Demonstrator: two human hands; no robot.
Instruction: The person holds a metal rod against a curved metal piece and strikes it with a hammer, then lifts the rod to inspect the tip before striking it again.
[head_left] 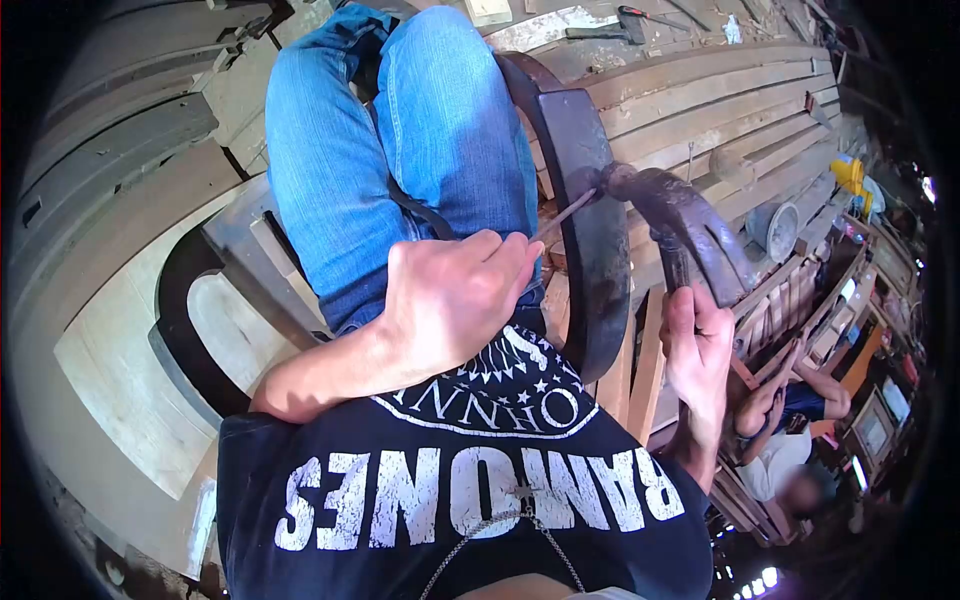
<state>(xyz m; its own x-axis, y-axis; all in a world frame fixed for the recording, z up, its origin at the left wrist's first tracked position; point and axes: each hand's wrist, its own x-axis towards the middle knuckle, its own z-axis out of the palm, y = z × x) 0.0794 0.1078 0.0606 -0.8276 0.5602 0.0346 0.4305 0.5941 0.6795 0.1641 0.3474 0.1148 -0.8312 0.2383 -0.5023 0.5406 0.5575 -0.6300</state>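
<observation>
My left hand (455,290) is closed around a thin metal rod (568,215), whose far end meets the side of a dark, curved wooden piece (598,270) by my right thigh. In my right hand (698,335) is the handle of a claw hammer (690,220). The hammer's round striking face is close to the rod's far end; whether they touch is unclear. Its claw points down and to the right. My fingers hide the rod's near end.
Long wooden boards (720,100) lie at the upper right, with a metal bucket (772,230) and a yellow object (848,175) beyond. Another person (785,450) sits at the lower right. Dark curved wooden parts (185,310) and pale panels (120,370) are on the left.
</observation>
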